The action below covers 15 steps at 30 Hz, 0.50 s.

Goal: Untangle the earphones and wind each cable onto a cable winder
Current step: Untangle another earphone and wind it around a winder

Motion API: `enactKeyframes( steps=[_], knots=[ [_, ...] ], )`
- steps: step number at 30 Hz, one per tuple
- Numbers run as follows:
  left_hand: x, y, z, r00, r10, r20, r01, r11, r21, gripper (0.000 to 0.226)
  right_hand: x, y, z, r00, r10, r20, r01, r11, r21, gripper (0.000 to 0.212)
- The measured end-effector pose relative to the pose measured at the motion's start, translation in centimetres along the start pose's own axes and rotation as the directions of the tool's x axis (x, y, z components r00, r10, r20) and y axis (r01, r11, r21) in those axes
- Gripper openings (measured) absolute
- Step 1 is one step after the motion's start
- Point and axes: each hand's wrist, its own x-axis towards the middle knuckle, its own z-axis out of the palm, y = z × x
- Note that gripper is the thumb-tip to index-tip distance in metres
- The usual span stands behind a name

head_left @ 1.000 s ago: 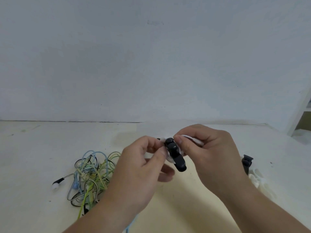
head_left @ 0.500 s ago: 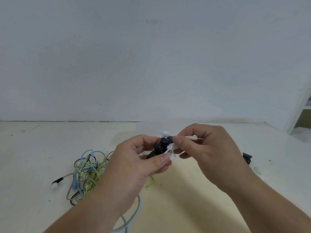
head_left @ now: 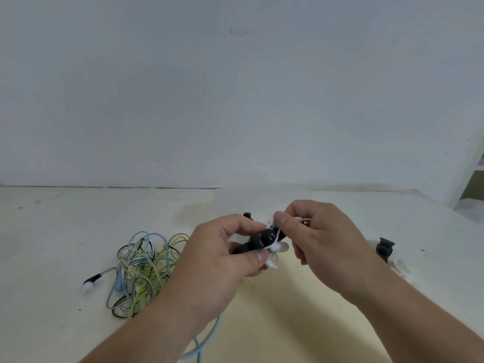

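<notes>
Your left hand (head_left: 220,258) grips the black cable winder (head_left: 258,242) just above the middle of the table (head_left: 78,218). Your right hand (head_left: 322,239) pinches the white cable (head_left: 277,235) wrapped on it. The earphone tangle (head_left: 144,265) lies toward the table's left edge. Another black winder (head_left: 384,248) sits toward the right edge.

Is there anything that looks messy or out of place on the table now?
Yes. A tangled heap of cables, blue, yellow-green and black-white, lies beside the left hand, one earbud sticking out. Nothing looks spilled or broken.
</notes>
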Motion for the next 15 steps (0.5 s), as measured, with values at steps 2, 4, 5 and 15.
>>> enactKeyframes(
  steps=[2, 4, 5, 15],
  knots=[
    [-0.05, 0.08, 0.18, 1.000, 0.008, 0.001, -0.008, 0.999, 0.038, 0.031, -0.04, -0.10, 0.01, 1.000, 0.000, 0.006, 0.001, 1.000, -0.028, 0.036],
    [-0.12, 0.22, 0.31, 0.999, 0.027, -0.021, -0.026, 0.998, 0.052, 0.029, -0.09, -0.14, 0.08, 1.000, -0.016, 0.013, 0.016, 0.998, -0.057, 0.041],
    [-0.09, 0.16, 0.32, 0.999, 0.039, -0.028, -0.037, 0.996, 0.076, 0.028, -0.13, -0.16, 0.11, 1.000, -0.027, 0.013, 0.027, 0.998, -0.065, 0.043],
    [-0.04, -0.11, 0.23, 0.992, 0.110, -0.058, -0.100, 0.982, 0.161, 0.040, -0.07, -0.10, -0.05, 0.999, 0.010, -0.031, -0.011, 1.000, -0.012, 0.041]
  ],
)
